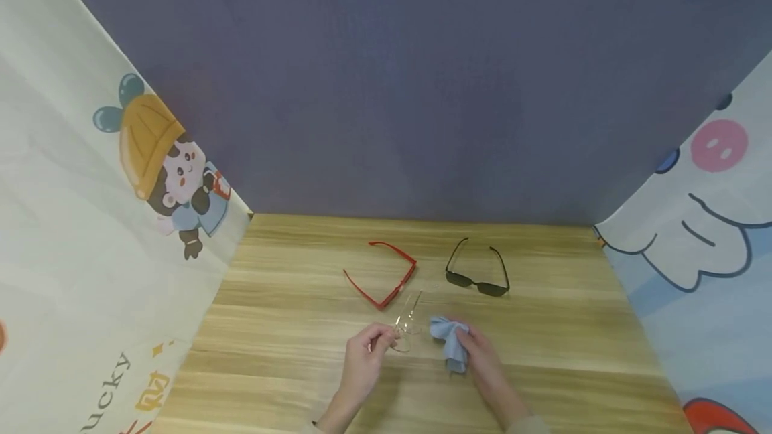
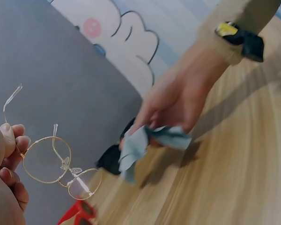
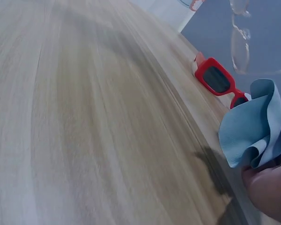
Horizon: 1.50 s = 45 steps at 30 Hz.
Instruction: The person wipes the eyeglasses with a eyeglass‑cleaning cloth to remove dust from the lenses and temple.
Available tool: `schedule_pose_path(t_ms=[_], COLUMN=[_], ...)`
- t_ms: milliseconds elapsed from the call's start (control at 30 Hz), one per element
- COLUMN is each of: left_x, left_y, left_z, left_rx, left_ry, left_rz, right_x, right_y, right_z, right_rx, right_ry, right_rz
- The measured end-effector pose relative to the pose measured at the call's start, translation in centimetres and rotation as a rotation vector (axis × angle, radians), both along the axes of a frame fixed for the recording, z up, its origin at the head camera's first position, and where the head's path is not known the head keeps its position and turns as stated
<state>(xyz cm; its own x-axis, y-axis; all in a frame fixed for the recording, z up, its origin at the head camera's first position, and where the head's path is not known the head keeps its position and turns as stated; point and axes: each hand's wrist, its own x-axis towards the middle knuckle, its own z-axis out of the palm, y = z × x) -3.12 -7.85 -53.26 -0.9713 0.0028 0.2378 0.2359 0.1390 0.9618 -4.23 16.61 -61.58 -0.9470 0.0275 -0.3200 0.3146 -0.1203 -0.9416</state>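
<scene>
Thin gold-rimmed eyeglasses (image 2: 47, 182) are pinched at one side, near the hinge, by my left hand (image 1: 364, 353). Their round lenses and clear temple tips show in the left wrist view, held above the table. To the right, my right hand (image 1: 479, 352) grips a crumpled light blue cleaning cloth (image 1: 450, 340), a few finger-widths apart from the eyeglasses. The cloth (image 3: 250, 126) hangs in folds from the fingers in the right wrist view. Some right-hand fingers are hidden behind it.
Red-framed sunglasses (image 1: 386, 301) lie with temples spread, beyond my left hand. Black sunglasses (image 1: 491, 289) lie farther right, temples pointing away. The wooden table (image 1: 289, 353) meets a dark grey panel (image 1: 386, 86) at the back, with printed curtains (image 1: 72, 220) at both sides.
</scene>
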Motion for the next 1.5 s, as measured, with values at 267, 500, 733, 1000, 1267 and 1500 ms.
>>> schedule_pose_path(t_ms=[267, 500, 733, 1000, 1267, 1500], left_x=[-1.2, -2.4, -4.2, -6.3, -7.6, -8.0], left_y=[-3.5, -7.5, -11.1, -13.8, -14.6, -14.6], left_z=[-0.1, 0.2, -0.7, -2.7, -4.8, -6.1], left_rx=[-0.056, -0.117, -0.26, -0.494, -0.756, -0.838], left_ry=[-0.037, 0.025, 0.22, 0.346, 0.485, 0.512], left_rz=[0.13, 0.269, 0.373, 0.521, 0.553, 0.503], right_x=[0.4, 0.5, 0.8, 0.8, 0.8, 0.9], right_y=[0.7, 1.0, 1.2, 1.1, 1.0, 1.0], right_z=[-0.1, -0.1, 0.0, -0.1, -0.1, -0.2], right_rx=[-0.031, -0.027, 0.007, -0.031, -0.058, -0.035], right_ry=[-0.01, -0.029, -0.038, -0.039, -0.032, -0.035], right_rz=[-0.01, -0.02, -0.01, -0.021, -0.022, -0.01])
